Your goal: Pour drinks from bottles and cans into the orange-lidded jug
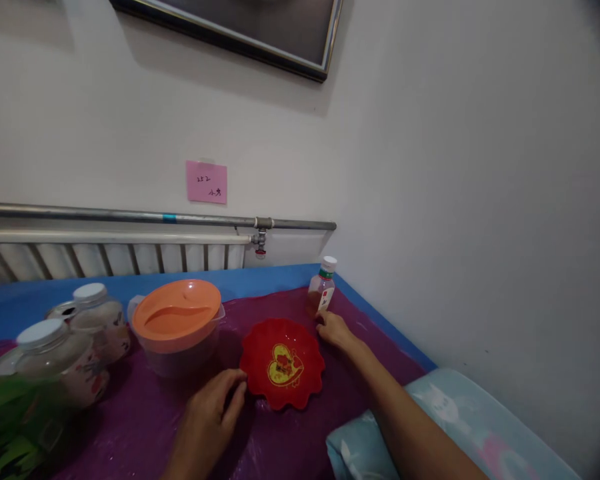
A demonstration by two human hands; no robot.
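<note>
A red plate [309,353] with a scalloped rim and a yellow heart print lies on the purple cloth in front of me. At its left edge is my left hand [207,417], open, thumb apart from the forefinger, with the forefinger tip against the rim. Beyond the plate stands a small clear bottle [316,297] with a white cap, a green neck band and brown contents. My right hand [334,329] is closed at the bottle's lower right side, fingers curled and fingertips against its base; the far fingers are hidden.
Left of the plate stands a clear pitcher [173,357] with an orange lid [180,310]. Several white-lidded jars [103,320] and a green packet [17,420] crowd the left side. A light-blue patterned cloth [460,407] lies under my right forearm. A radiator [145,259] and wall stand behind.
</note>
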